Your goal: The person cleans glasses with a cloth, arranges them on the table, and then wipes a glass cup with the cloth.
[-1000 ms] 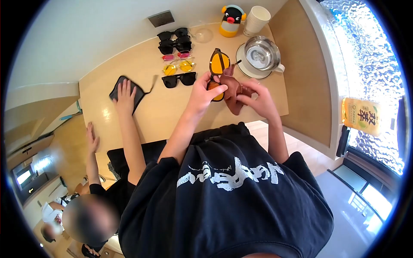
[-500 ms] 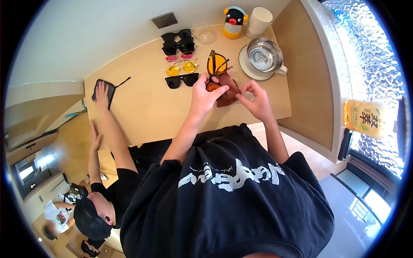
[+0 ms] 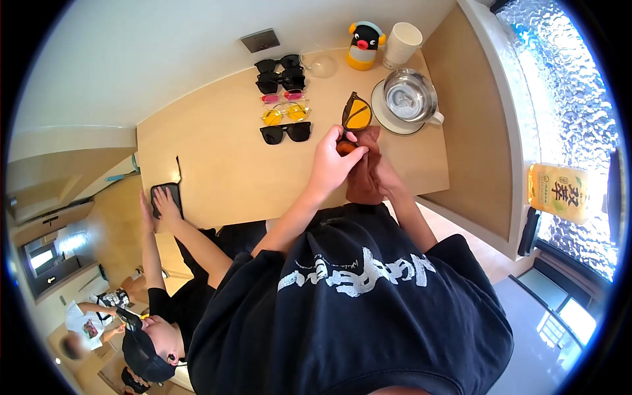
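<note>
My left hand (image 3: 336, 161) is closed on a pair of dark-framed sunglasses (image 3: 358, 114) with amber lenses. One lens stands up above my fingers; the other is partly covered by my thumb. A brown cloth (image 3: 364, 181) hangs just right of the sunglasses, against the lower lens. My right hand (image 3: 390, 179) is behind and beside this cloth, gripping it; most of its fingers are hidden by the fabric. To the left, a column of several glasses (image 3: 285, 133) lies on the wooden table (image 3: 224, 145), with black, pink and yellow lenses.
A metal bowl (image 3: 426, 99) sits on a white plate (image 3: 388, 122), near a paper cup (image 3: 402, 46) and a penguin figure (image 3: 363, 56). At left, another person's hand (image 3: 167, 201) rests on a black pouch (image 3: 157, 209). A side panel (image 3: 474, 118) borders the table's right.
My right hand has moved in behind the brown cloth, which now hangs lower beside the sunglasses. The other person's hand and the black pouch have shifted toward the table's near edge.
</note>
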### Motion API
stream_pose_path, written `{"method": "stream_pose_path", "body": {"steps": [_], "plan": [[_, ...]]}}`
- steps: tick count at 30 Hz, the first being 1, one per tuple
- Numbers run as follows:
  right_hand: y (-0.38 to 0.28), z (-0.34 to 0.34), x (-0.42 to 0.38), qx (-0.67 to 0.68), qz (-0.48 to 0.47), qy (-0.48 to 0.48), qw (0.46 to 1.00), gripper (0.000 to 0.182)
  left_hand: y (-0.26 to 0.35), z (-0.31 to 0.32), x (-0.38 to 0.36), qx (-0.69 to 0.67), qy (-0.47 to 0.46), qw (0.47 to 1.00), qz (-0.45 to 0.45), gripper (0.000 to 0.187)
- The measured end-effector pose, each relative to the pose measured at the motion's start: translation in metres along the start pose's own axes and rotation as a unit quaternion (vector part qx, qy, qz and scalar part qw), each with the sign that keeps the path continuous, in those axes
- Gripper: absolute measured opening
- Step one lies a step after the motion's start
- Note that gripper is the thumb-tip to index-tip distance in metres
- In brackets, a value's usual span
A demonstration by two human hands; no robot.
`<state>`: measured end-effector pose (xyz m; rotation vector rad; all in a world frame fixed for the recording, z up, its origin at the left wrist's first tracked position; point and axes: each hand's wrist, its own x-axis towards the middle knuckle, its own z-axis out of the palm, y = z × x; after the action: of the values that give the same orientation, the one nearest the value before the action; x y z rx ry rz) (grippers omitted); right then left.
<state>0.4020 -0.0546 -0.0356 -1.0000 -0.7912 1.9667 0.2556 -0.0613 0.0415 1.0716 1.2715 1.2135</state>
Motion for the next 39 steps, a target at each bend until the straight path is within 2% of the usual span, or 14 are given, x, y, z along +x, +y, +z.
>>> {"method": "stream_pose_path", "body": {"steps": [3,4,7,9,11,13,15,19,21,22,25,29,34,39], "plan": [[0.009,-0.007,-0.009,0.192,0.119,-0.059,0.972,0.039,0.008,0.004,0.001,-0.089,-0.001,0.996,-0.008,0.016],[0.01,-0.01,-0.007,0.053,-0.028,-0.165,0.984,0.039,0.009,0.004,0.002,-0.191,-0.008,0.981,-0.035,0.014],[-0.044,0.033,-0.01,-0.222,-0.133,-0.244,0.935,0.032,0.016,-0.006,0.004,-0.215,0.046,0.975,-0.01,0.021],[-0.052,0.036,-0.016,-0.114,-0.102,-0.165,0.974,0.027,0.016,-0.012,0.006,-0.266,0.076,0.961,0.014,0.022],[-0.072,0.05,-0.008,-0.455,-0.326,-0.163,0.813,0.031,0.014,-0.018,0.007,-0.315,0.108,0.942,0.038,0.023],[-0.038,0.029,0.009,-0.337,-0.257,-0.166,0.891,0.026,0.009,-0.02,0.008,-0.319,0.117,0.935,0.102,0.024],[-0.021,0.023,0.016,-0.059,-0.039,-0.17,0.983,0.025,0.009,-0.018,0.008,-0.339,0.078,0.93,0.116,0.023],[0.034,0.022,0.028,0.151,-0.083,-0.198,0.965,0.028,0.001,-0.005,0.008,-0.382,0.054,0.917,0.106,0.022],[-0.016,0.067,0.006,0.171,0.106,0.101,0.974,0.033,-0.001,-0.006,0.011,-0.321,0.092,0.933,0.138,0.022],[-0.015,0.067,0.013,0.23,0.132,0.061,0.962,0.032,-0.001,-0.007,0.011,-0.312,0.1,0.935,0.137,0.022],[-0.022,0.066,0.009,0.284,0.129,-0.045,0.949,0.034,0.001,-0.004,0.003,-0.266,0.093,0.952,0.117,0.022],[-0.027,0.067,0.006,0.121,0.171,-0.073,0.975,0.035,-0.005,-0.001,-0.001,-0.198,0.06,0.971,0.118,0.022],[-0.031,0.068,0.006,-0.007,0.082,-0.051,0.995,0.022,-0.01,-0.001,-0.002,-0.184,0.068,0.977,0.085,0.022],[-0.016,0.056,0.008,0.089,0.139,0.023,0.986,0.018,-0.007,0.0,-0.004,-0.193,0.128,0.972,0.042,0.021]]}}
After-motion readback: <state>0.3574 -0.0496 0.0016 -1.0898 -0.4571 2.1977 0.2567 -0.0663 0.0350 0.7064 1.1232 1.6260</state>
